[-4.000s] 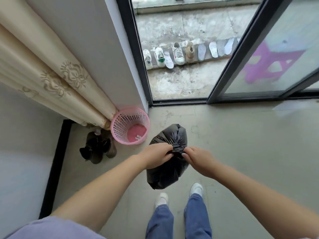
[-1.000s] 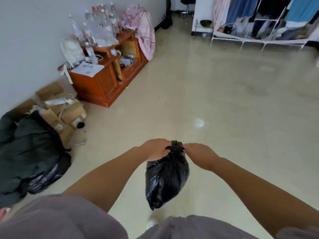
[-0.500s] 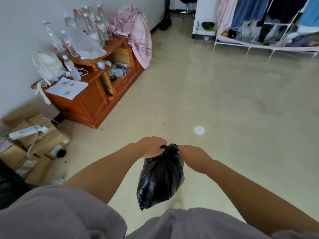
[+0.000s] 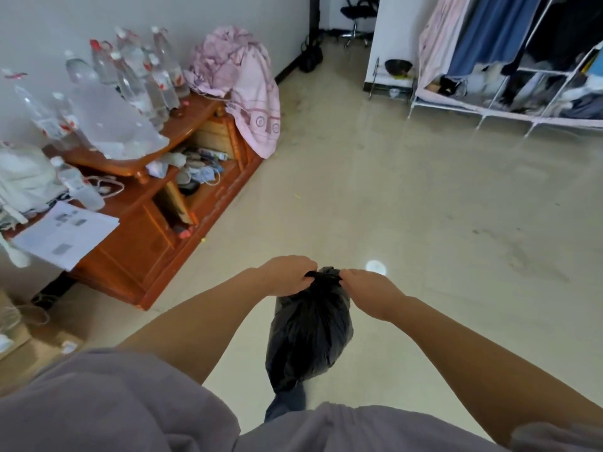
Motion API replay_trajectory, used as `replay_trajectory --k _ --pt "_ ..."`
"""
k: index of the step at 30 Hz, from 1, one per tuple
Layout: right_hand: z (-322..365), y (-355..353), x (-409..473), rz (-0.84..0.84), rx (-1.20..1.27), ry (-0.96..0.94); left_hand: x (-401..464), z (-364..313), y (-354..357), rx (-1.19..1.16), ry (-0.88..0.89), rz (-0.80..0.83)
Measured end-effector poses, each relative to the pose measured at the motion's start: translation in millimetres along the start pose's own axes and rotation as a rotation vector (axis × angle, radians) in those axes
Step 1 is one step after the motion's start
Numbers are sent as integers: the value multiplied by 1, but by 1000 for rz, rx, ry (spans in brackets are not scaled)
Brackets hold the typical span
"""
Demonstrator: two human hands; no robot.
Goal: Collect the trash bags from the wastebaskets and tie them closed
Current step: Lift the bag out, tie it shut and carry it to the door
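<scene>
Hanging clear of the floor at lower centre of the frame: black trash bag, full and rounded, glossy, creased. Gathered to a small bunched neck at its top, likely so a knot can be drawn tight. Pinching that neck from either side: left hand and right hand, fingers curled shut on the plastic.

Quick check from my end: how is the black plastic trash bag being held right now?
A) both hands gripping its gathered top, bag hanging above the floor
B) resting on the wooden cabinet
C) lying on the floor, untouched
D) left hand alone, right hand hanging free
A: the left hand and right hand both pinch the gathered neck of the black plastic trash bag, which hangs clear of the floor.
</scene>
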State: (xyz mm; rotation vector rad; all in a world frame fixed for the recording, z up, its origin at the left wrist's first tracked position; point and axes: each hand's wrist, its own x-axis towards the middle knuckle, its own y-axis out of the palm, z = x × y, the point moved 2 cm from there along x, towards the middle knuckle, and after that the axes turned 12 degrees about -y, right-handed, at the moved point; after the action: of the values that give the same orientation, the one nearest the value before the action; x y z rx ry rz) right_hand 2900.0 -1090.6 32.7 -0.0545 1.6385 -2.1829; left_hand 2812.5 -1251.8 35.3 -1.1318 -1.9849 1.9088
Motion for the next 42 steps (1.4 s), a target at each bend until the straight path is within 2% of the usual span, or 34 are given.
replay_trajectory --k 9,15,28,34,42 --pt "-146 -90 166 -36 77 118 229 53 -115 51 104 59" --pt "-267 -145 269 -30 41 106 392 71 -170 47 91 55" --pt "-547 -292 453 73 7 121 722 62 -304 -34 115 60" --pt "-659 -350 579 34 1 168 891 105 -368 -22 152 56" --pt "-764 -438 740 12 35 191 1072 175 -473 -37 149 83"
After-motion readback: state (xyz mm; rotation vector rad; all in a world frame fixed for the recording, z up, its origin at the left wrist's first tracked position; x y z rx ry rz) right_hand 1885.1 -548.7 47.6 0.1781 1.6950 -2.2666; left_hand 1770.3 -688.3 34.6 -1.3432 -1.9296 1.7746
